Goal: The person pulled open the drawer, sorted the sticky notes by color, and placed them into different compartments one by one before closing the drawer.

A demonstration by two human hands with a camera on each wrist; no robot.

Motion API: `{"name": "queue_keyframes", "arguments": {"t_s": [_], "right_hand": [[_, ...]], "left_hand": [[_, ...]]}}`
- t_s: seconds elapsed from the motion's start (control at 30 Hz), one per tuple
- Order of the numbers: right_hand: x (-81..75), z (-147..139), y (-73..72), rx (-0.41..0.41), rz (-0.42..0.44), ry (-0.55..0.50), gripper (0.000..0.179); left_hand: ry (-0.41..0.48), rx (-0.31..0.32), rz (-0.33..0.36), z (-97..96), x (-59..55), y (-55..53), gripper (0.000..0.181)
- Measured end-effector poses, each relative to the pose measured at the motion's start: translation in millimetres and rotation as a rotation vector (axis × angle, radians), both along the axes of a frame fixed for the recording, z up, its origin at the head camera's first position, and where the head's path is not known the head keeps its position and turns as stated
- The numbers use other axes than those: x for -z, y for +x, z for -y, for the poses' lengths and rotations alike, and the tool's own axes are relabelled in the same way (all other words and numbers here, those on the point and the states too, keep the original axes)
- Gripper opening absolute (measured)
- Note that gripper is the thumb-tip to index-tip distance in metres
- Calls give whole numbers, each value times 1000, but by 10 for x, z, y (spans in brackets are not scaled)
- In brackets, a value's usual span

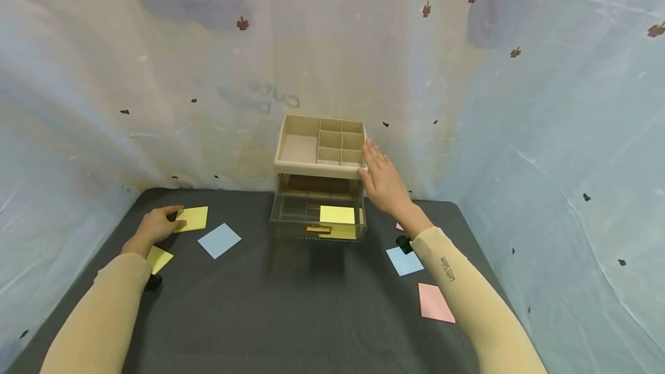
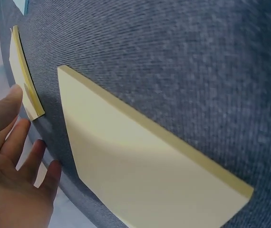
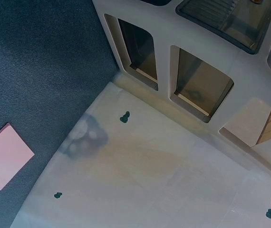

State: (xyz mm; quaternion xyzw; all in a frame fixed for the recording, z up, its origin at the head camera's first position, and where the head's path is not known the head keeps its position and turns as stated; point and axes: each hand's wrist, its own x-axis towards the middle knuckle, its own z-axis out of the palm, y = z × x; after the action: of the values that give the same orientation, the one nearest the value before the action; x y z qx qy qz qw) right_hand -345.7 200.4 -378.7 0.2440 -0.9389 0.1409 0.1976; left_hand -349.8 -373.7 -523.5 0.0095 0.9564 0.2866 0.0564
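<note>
At the table's left side, my left hand [image 1: 152,227] has thumb and fingers by the near-left end of a yellow sticky note pad [image 1: 194,219]. The left wrist view shows the thumb at this pad [image 2: 22,78] and the other fingers loosely bent; firm contact cannot be told. A second yellow pad [image 2: 145,156] lies nearer, partly hidden by the left forearm in the head view. With straight fingers, my right hand [image 1: 387,186] touches the right side of a beige desk organizer [image 1: 301,149]. Its clear drawer [image 1: 288,228] is pulled out, with a yellow pad [image 1: 336,215] inside.
A blue pad [image 1: 219,240] lies between the left hand and the organizer. To the right are another blue pad [image 1: 407,262], a pink pad [image 1: 435,303] and a partly hidden pink one [image 1: 399,227]. A patterned curtain [image 1: 332,62] hangs behind the dark table [image 1: 291,316].
</note>
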Motion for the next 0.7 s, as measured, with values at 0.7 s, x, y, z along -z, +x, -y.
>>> {"name": "queue_keyframes", "arguments": {"t_s": [0.7], "right_hand": [[-9,9,16,-1,-1,3,65]], "left_hand": [[-59,59,2,46,120,-25,71]]}}
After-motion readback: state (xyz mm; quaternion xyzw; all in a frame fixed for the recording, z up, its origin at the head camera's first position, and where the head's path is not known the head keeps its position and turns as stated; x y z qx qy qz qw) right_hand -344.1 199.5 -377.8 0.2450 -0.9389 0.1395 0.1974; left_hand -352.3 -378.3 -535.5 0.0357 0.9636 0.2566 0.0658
